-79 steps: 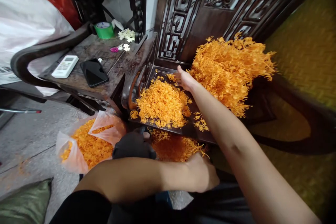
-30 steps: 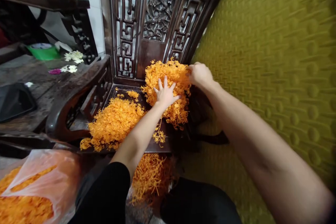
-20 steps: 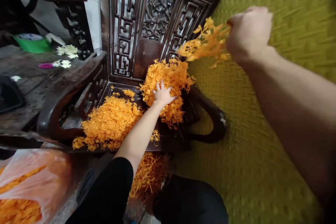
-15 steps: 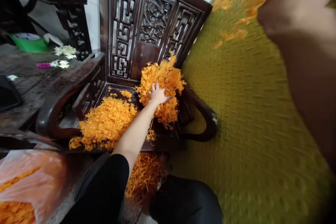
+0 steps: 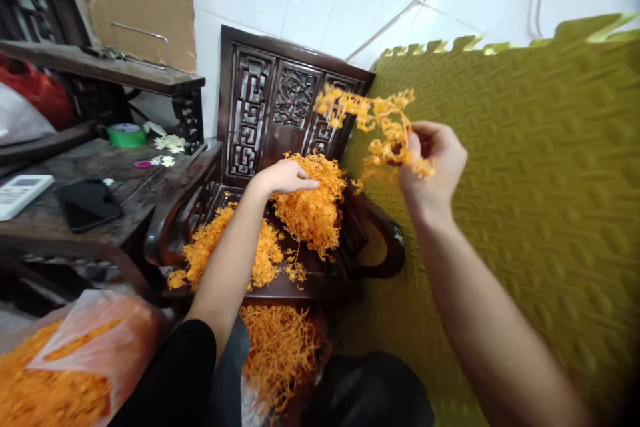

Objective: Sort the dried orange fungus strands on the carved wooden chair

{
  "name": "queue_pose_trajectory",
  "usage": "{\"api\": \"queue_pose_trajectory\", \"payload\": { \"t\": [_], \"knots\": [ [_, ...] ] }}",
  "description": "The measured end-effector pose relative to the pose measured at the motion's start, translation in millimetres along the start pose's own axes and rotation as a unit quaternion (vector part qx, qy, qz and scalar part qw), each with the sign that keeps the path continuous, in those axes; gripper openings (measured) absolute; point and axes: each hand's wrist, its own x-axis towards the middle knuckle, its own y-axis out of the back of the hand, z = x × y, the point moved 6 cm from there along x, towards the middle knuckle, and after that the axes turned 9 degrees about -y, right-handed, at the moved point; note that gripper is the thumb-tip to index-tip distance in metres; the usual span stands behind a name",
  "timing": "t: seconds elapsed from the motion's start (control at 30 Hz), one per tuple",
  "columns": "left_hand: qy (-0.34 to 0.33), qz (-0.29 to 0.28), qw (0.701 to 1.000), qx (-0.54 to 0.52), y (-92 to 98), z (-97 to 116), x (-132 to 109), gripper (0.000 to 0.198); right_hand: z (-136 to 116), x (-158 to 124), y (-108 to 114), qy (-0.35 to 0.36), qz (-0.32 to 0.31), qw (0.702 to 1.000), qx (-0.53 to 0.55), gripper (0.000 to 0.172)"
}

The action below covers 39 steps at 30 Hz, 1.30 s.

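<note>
Since half a second ago, the right hand (image 5: 434, 170) has come down from the upper right corner of the view and now sits in front of the green foam mat (image 5: 525, 180), level with the chair back. Its fingers are closed on a loose sprig of orange strands (image 5: 373, 121), which trails up and to the left across the carved chair back (image 5: 280, 103). The left hand (image 5: 285, 178) lies palm down, fingers together and extended, on top of the tall clump of orange strands (image 5: 313, 210) at the rear right of the chair seat (image 5: 300, 283). A flatter heap of cut orange pieces (image 5: 225, 257) covers the left part of the same seat, beside the clump. More orange strands (image 5: 280, 347) hang below the seat's front edge. At lower left, a clear plastic bag (image 5: 95, 347) holds further orange pieces. On the dark wooden surface (image 5: 65, 160) to the left rest a black phone (image 5: 89, 203), a white remote control (image 5: 20, 190) and a green tape roll (image 5: 126, 135).
</note>
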Motion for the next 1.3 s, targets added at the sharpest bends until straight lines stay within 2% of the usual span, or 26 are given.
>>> {"api": "queue_pose_trajectory", "payload": {
  "t": [0.03, 0.07, 0.13, 0.23, 0.37, 0.43, 0.5, 0.57, 0.6, 0.63, 0.7, 0.8, 0.87, 0.97, 1.1, 1.17, 1.2, 1.3],
  "knots": [
    [-0.03, 0.032, 0.998, -0.038, 11.4, 18.0, -8.7, 0.042, 2.5, -24.6, 1.9, -0.015, 0.083, 0.996, 0.003, 0.028],
    [-0.06, 0.063, 0.992, -0.086, 18.5, 36.0, -17.0, 0.047, 2.6, -47.5, -2.4, -0.029, 0.112, 0.993, 0.011, 0.026],
    [-0.095, 0.114, 0.971, -0.186, 20.0, 66.6, -31.6, 0.056, -4.2, -86.6, -16.6, -0.037, 0.114, 0.992, 0.029, 0.022],
    [-0.089, 0.179, 0.93, -0.307, 3.5, 90.2, -52.5, 0.053, -25.7, -130.7, -39.0, -0.003, 0.048, 0.998, 0.03, 0.017],
    [-0.014, 0.239, 0.894, -0.379, -20.3, 86.2, -95.0, 0.037, -50.9, -168.0, -56.8, 0.073, -0.093, 0.993, 0.02, 0.016],
    [0.03, 0.222, 0.89, -0.397, -32.8, 81.8, -119.7, 0.029, -48.9, -172.7, -53.7, 0.045, -0.083, 0.994, 0.051, 0.012],
    [0.073, 0.18, 0.884, -0.426, -47.8, 79.9, -141.8, 0.028, -36.8, -170.7, -51.7, -0.03, -0.05, 0.992, 0.11, 0.018],
    [0.106, 0.136, 0.87, -0.461, -63.2, 80.4, -159.1, 0.035, -23.6, -168.0, -61.4, -0.101, -0.076, 0.973, 0.191, 0.048],
    [0.117, 0.12, 0.864, -0.474, -69.8, 80.9, -165.6, 0.039, -19.2, -167.3, -69.5, -0.126, -0.11, 0.957, 0.235, 0.062],
    [0.128, 0.104, 0.862, -0.48, -75.8, 81.2, -170.6, 0.041, -16.6, -167.4, -77.8, -0.143, -0.147, 0.94, 0.271, 0.069],
    [0.149, 0.083, 0.872, -0.459, -84.1, 79.5, -177.4, 0.039, -14.1, -169.0, -89.1, -0.162, -0.195, 0.918, 0.304, 0.059],
    [0.147, 0.072, 0.927, -0.337, -84.9, 74.4, -180.3, 0.039, -8.6, -172.9, -93.7, -0.19, -0.2, 0.909, 0.314, 0.029],
    [0.126, 0.075, 0.959, -0.243, -81.5, 71.4, -179.5, 0.047, -0.5, -177.2, -94.8, -0.22, -0.191, 0.9, 0.325, 0.024],
    [0.115, 0.094, 0.976, -0.16, -77.7, 65.3, -178.8, 0.052, 15.2, -187.0, -100.3, -0.269, -0.189, 0.868, 0.371, 0.039],
    [0.127, 0.107, 0.968, -0.19, -81.6, 57.1, -178.8, 0.051, 20.5, -203.0, -115.1, -0.289, -0.26, 0.816, 0.429, 0.083],
    [0.131, 0.094, 0.968, -0.192, -86.1, 55.5, -179.0, 0.051, 19.8, -206.0, -116.3, -0.288, -0.263, 0.823, 0.413, 0.086],
    [0.133, 0.087, 0.971, -0.181, -87.9, 55.2, -179.4, 0.051, 20.0, -205.5, -114.7, -0.289, -0.251, 0.834, 0.397, 0.081],
    [0.139, 0.078, 0.977, -0.14, -91.0, 55.5, -181.5, 0.05, 22.3, -200.2, -104.9, -0.301, -0.188, 0.866, 0.353, 0.046]
  ]
}}
